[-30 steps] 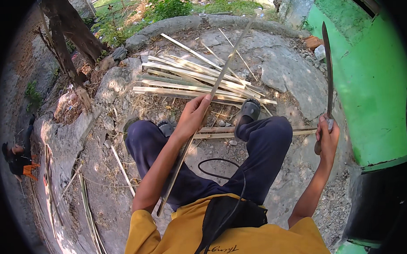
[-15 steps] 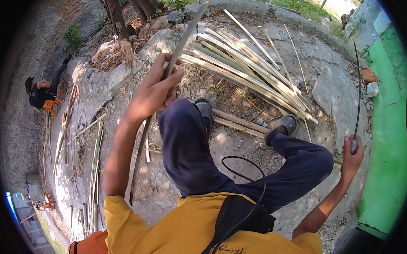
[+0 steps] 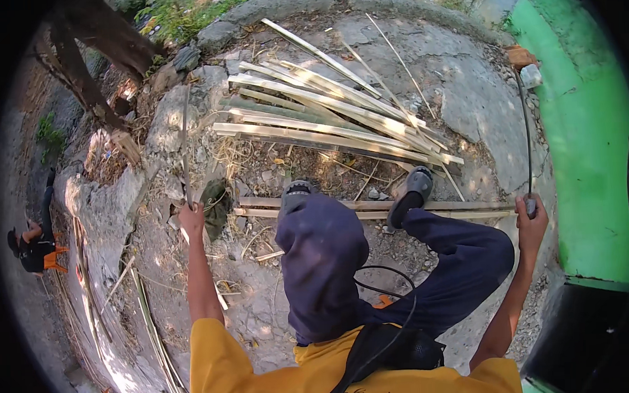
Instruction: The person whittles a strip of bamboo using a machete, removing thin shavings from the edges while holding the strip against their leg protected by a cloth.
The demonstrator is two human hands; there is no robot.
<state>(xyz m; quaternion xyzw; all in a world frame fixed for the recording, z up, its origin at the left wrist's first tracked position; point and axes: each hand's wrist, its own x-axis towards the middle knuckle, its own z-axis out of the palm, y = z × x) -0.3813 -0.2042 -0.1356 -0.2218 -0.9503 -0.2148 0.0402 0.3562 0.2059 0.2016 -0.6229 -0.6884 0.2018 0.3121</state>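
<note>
Fingers: left hand (image 3: 191, 219) grips a strip (image 3: 185, 142); right hand (image 3: 531, 221) grips a blade (image 3: 526, 130).
Strip: upright, left of the knee.
Slats (image 3: 326, 120): piled on the ground ahead.

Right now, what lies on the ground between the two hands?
In the head view, between left hand and right hand: the person's knees and two flat bamboo slats under the shoes.
</note>
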